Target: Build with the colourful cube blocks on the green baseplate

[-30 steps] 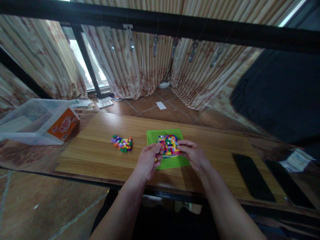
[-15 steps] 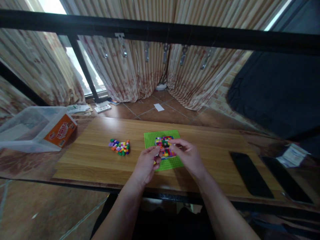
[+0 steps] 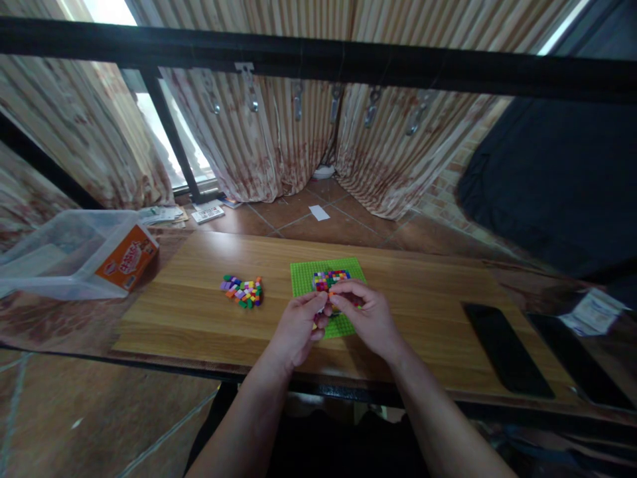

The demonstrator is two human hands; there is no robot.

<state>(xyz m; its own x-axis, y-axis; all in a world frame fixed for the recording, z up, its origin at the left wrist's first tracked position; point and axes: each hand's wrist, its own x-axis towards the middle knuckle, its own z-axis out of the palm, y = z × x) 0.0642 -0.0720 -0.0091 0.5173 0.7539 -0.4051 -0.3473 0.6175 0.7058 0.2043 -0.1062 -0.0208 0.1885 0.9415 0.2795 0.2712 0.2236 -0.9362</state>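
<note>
I have the right hand (image 3: 371,315) nearly closed, its thumb and forefinger pinched together on what looks like a small orange brick (image 3: 332,295). The left hand (image 3: 300,325) meets it, thumb and forefinger almost touching the same spot, its other fingers curled around small bricks (image 3: 314,325); I can make out a yellow one and something pale, but I cannot tell how many are there. For handling this fine, I'd use only the fingertips, grip the brick by its sides, and turn it with small finger movements over steady wrists. I'd hold the left curl snug too, since a loose piece could easily slip out.

Just beyond and partly behind the fingers is the multicoloured brick block (image 3: 331,277), on the green baseplate (image 3: 303,271). My hands hide its near part, so I'd tilt them aside to see the studs. The loose pile (image 3: 243,291) lies left of the baseplate, well apart, on the wooden table (image 3: 199,332).
</note>
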